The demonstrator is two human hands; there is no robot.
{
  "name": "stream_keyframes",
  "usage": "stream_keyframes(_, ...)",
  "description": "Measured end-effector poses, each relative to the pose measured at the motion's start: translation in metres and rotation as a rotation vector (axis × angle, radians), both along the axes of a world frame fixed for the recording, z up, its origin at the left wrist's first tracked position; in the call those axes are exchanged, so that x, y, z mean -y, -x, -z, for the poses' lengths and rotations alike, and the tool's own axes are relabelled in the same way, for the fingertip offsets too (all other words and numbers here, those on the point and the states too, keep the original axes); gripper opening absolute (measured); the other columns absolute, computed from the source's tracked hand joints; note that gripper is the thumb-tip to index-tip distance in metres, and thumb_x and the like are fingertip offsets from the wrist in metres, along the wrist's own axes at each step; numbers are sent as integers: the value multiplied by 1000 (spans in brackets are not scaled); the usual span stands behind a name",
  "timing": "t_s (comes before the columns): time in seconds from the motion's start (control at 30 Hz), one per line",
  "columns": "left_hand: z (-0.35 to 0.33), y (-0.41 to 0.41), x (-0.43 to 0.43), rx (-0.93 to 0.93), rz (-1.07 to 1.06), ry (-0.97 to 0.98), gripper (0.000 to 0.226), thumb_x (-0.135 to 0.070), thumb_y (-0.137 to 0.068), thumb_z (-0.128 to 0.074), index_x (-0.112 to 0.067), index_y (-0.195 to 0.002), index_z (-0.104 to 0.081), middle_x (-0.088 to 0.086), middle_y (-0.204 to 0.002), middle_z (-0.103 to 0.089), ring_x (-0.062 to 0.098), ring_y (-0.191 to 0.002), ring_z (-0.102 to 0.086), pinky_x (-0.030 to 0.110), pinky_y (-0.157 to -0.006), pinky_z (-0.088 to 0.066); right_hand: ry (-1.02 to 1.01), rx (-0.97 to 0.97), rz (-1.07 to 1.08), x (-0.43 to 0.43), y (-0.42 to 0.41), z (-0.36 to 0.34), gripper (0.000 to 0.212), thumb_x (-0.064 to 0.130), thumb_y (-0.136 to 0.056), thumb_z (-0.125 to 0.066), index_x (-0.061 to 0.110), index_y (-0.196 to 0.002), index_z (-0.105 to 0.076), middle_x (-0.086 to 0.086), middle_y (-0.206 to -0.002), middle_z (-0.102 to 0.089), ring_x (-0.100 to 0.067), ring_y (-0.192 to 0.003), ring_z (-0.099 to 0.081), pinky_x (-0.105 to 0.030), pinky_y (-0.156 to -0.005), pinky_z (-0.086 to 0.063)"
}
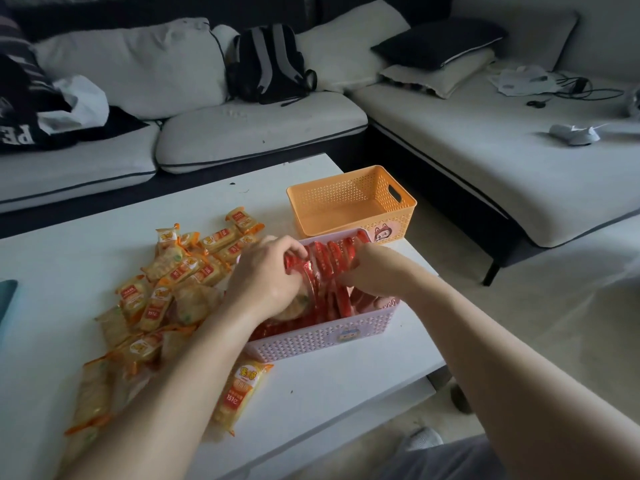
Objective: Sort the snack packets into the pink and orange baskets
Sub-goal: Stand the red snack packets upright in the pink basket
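Over the pink basket [322, 336], the left hand [266, 275] and the right hand [372, 271] clamp a row of red packets [325, 265] between them, fingers curled onto either end of the stack.

Step in hand, as judged: seating the red packets on edge in the pink basket. Beneath the hands, more red packets lie in that basket, which appears close to full.

Next move, by assessment: lower the row evenly, with end pressure held so the middle does not buckle, then let go.

Beyond the hands, the orange basket [349, 202] stands just behind the pink one and holds nothing.

Left of the left hand, the yellow-orange packets [166, 282] lie heaped loose on the table [311, 403], unsorted. A single yellow packet [242, 393] lies beside the left forearm, just by the pink basket's near wall.
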State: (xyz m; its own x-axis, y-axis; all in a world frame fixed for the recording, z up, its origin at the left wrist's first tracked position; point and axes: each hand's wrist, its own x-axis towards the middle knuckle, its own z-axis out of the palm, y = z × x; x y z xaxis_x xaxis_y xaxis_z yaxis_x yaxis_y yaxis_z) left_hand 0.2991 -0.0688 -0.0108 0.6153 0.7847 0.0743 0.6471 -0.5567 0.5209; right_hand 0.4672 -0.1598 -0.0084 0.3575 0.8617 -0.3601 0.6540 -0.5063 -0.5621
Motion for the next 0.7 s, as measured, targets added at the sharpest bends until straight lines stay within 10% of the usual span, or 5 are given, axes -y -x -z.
stream_keyframes(0.13, -3, 19, -10, -253, -33, 197, 59, -33, -90, -65, -33, -144, -43, -3, -149, -46, 21, -131, -48, 45, -104, -47, 25, 304, -46, -3, 14, 10, 11, 19, -95, -58, 17, -84, -56, 3, -74, -57, -12, -63, -56, -24, -51, -43)
stream_keyframes(0.23, -5, 21, -8, -262, 7, 140, 64, -29, -86, -72, -32, -143, -43, -5, -132, -55, 18, -116, -55, 42, -95, -53, 43, 329, -39, -4, 15, 13, 13, 17, -94, -55, 15, -81, -55, 2, -74, -57, -13, -62, -54, -24, -49, -39)
stream_keyframes(0.4, -22, 25, -16, -150, 34, 169, 55, -14, -85, -78, -31, -132, -55, -9, -101, -60, 9, -87, -58, 26, -67, -45, -188, 203, 122, -3, -2, -10, 23, 12, -93, -51, 9, -73, -64, -7, -74, -68, -23, -62, -66, -31, -51, -55)
stream_keyframes(0.6, -31, 23, -19, 82, 140, 308, 36, -6, -84, -80, -31, -109, -73, -12, -102, -75, 5, -100, -69, 29, -93, -54, -331, -284, -81, 11, 3, -34, 23, 25, -95, -68, 22, -118, -67, 6, -105, -70, -17, -95, -70, -26, -71, -58)
stream_keyframes(0.7, -35, 5, -6, 329, 155, 374, 32, -9, -83, -80, -27, -110, -73, -10, -101, -77, 3, -96, -70, 26, -91, -55, -354, -322, -86, 15, -5, -41, 15, 28, -92, -72, 14, -98, -67, 2, -89, -70, -14, -75, -68, -22, -59, -54)
